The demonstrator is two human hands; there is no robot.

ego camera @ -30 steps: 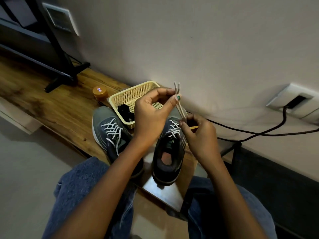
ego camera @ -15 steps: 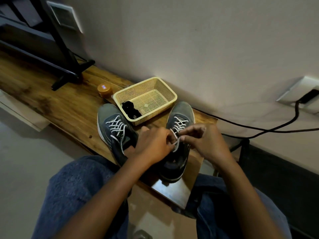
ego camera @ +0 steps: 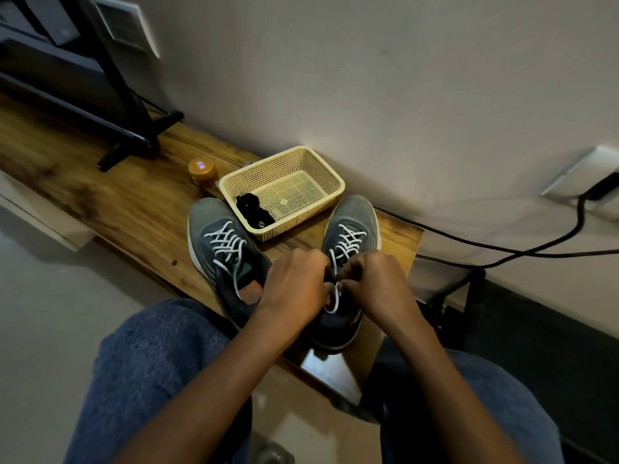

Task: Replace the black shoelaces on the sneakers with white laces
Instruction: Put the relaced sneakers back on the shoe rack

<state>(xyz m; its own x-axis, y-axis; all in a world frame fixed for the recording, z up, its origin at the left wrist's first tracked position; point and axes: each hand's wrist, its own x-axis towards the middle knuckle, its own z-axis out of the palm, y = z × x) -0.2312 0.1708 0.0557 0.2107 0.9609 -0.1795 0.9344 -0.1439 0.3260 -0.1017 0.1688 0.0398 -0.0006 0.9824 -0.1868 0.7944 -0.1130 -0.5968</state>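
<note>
Two grey sneakers stand on a wooden shelf (ego camera: 100, 195), toes toward the wall. The left sneaker (ego camera: 221, 242) carries a white lace. On the right sneaker (ego camera: 351, 229) the white lace (ego camera: 345, 242) is crossed through the eyelets. Over that shoe's tongue, my left hand (ego camera: 294, 283) and my right hand (ego camera: 371, 283) meet, and their curled fingers pinch the white lace ends; a small loop hangs between them. The black laces (ego camera: 253, 211) lie bundled in a yellow basket (ego camera: 321, 165) behind the shoes.
A small orange round tin (ego camera: 202, 170) sits left of the basket. A black stand leg (ego camera: 140, 135) rests on the shelf at the far left. A black cable (ego camera: 502, 249) runs along the wall to a socket (ego camera: 586, 175) at right. My knees in blue jeans fill the foreground.
A second ago my hands held the lace ends raised above the right sneaker. They have dropped onto the shoe's tongue and closed together around the lace. The view shifted slightly.
</note>
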